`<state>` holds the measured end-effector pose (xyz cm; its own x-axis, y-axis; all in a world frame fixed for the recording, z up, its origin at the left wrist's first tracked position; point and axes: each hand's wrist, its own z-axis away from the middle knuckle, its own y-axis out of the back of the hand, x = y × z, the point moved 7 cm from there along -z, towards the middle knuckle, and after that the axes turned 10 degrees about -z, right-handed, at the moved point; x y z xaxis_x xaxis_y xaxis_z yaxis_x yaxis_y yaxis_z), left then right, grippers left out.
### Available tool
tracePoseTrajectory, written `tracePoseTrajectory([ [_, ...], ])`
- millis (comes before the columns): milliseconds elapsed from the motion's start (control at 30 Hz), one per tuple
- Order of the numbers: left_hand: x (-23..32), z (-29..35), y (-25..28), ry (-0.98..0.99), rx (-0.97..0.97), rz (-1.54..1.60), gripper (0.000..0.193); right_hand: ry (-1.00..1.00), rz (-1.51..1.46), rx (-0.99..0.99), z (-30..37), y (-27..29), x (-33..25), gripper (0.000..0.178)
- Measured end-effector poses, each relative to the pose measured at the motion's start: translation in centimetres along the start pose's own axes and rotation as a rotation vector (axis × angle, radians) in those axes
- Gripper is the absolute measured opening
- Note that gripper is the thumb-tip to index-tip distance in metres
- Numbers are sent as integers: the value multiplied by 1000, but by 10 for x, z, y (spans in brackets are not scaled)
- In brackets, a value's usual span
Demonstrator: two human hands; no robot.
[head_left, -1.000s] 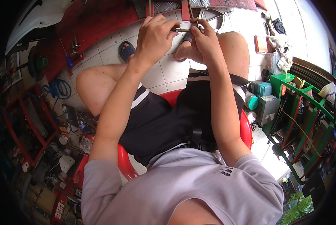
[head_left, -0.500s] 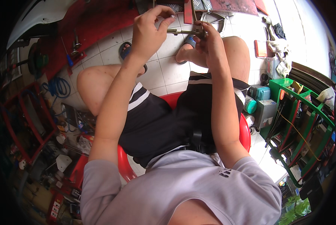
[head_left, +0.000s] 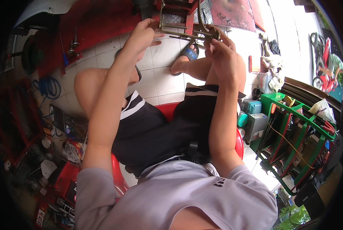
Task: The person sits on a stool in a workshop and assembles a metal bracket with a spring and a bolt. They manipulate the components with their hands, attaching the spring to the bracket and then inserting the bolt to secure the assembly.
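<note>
A brownish metal frame (head_left: 175,33) with thin parallel rods is held up ahead of my knees. Its left side has an upright bar, and from its right end a curved arm rises. My right hand (head_left: 224,55) is closed round that right end, fingers about a round metal joint (head_left: 215,34). By the left corner is my left hand (head_left: 140,37), its fingers apart and somewhat blurred beside the upright bar. Whether its upper fingertips touch the bar is hard to tell.
A red platform (head_left: 102,19) spans the far side, with a blue-handled screwdriver (head_left: 65,59) nearby. Blue hose (head_left: 49,89) lies coiled left. At right stand a green rack (head_left: 294,105) and a grey box (head_left: 255,126). I sit on a red chair (head_left: 120,180).
My left hand has turned and lowered to the frame's left corner, its pinched fingers now spread apart. My right hand has shifted slightly right and down with the frame, and more of it shows.
</note>
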<state>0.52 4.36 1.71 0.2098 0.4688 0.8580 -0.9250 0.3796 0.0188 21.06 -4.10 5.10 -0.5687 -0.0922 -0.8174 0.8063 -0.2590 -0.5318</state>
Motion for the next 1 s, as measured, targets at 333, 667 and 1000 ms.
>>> tracePoseTrajectory([
  [333,15,-4,-4,-86,-106,336,20,85,263,-93,-14,1,-23,40],
  [667,24,6,-10,-88,-140,515,21,115,556,11,-63,1,-56,35],
  [1000,5,-3,-11,-34,-130,538,19,-77,562,189,-67,34,-21,41],
])
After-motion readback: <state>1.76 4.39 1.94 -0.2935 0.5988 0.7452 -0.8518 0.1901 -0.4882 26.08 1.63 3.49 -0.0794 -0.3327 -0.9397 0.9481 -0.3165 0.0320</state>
